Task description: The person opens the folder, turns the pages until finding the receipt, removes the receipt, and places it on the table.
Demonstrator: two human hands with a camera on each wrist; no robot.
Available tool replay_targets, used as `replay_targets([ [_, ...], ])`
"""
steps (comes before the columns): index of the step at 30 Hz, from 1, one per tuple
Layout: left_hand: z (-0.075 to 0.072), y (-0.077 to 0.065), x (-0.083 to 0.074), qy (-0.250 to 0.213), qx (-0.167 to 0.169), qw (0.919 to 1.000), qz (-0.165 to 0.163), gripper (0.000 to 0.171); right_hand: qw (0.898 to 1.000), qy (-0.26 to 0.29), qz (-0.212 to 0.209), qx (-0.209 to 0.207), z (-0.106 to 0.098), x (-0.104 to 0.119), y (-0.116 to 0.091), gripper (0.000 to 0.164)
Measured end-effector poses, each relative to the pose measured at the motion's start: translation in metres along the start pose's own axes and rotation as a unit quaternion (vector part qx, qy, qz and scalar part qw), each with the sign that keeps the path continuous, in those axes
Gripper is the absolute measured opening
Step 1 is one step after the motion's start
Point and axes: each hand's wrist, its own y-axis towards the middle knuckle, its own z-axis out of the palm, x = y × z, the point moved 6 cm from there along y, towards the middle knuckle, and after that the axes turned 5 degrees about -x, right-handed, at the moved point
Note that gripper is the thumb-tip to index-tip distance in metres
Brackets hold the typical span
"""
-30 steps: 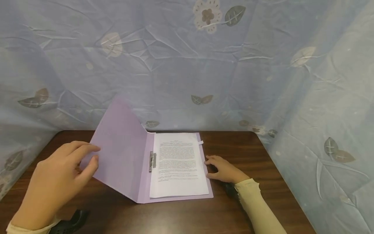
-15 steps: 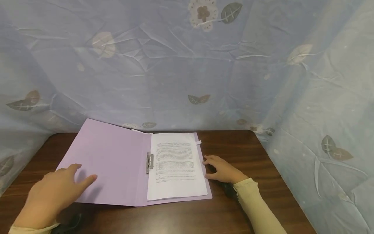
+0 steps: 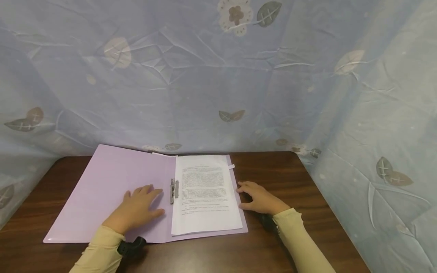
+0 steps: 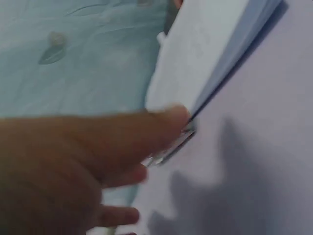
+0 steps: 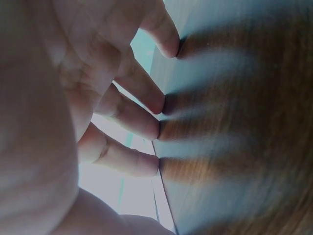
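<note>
Purple folder (image 3: 102,197) open on the tabletop (image 3: 280,167), front and centre, its left cover laid out to the side, its right half bearing a stack of white papers (image 3: 205,189). Top sheet printed in dark lines — too small to read. A metal clip (image 3: 174,191) sits by the fold, along the papers' left edge; a small white tab (image 3: 231,166) juts out at the right edge, near the top.

Left hand (image 3: 138,208) over the left cover, palm down, grip spread, thumb apart from the fingers and directed toward the papers. Nothing held. Left wrist view blurred: the thumb overlaps part of the clip, and a hand-shaped shadow falls on the purple surface. Cannot tell whether the fingertips touch the cover.

Right hand (image 3: 261,199) just beside the folder's right edge, grip likewise spread and holding nothing — in the right wrist view four fingertips rest on the wood, fingers apart and slightly bent. Cannot tell whether the thumb touches the folder.

Pale yellow sleeves (image 3: 302,237) on both arms; a dark device (image 3: 132,246) at the left wrist. Bluish-grey cloth (image 3: 191,94), printed with leaves and flowers, hangs creased behind the tabletop and along its right side.
</note>
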Motion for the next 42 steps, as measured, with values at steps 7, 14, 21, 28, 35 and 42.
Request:
replay_targets([
  [7, 0.024, 0.027, -0.005, -0.038, -0.036, 0.9985, -0.016, 0.069, 1.000, -0.002, -0.004, 0.003, -0.001, 0.000, 0.000, 0.054],
  [14, 0.030, 0.030, -0.009, -0.039, -0.043, 0.9977, -0.034, 0.073, 1.000, -0.002, 0.004, 0.005, 0.000, -0.001, -0.001, 0.055],
  [21, 0.035, 0.028, -0.011, -0.024, -0.044, 0.9982, -0.031, 0.074, 1.000, -0.008, 0.004, 0.003, 0.001, -0.001, 0.000, 0.056],
  [28, 0.036, 0.027, -0.012, -0.021, -0.040, 0.9985, -0.032, 0.089, 1.000, -0.011, 0.014, 0.006, 0.002, -0.002, 0.000, 0.055],
  [35, 0.034, 0.027, -0.015, -0.022, -0.035, 0.9985, -0.035, 0.086, 1.000, -0.007, 0.011, 0.002, 0.001, -0.003, 0.000, 0.056],
  [42, 0.037, 0.027, -0.014, -0.018, -0.027, 0.9988, -0.037, 0.089, 1.000, -0.005, 0.012, 0.008, 0.000, 0.000, 0.000, 0.054],
])
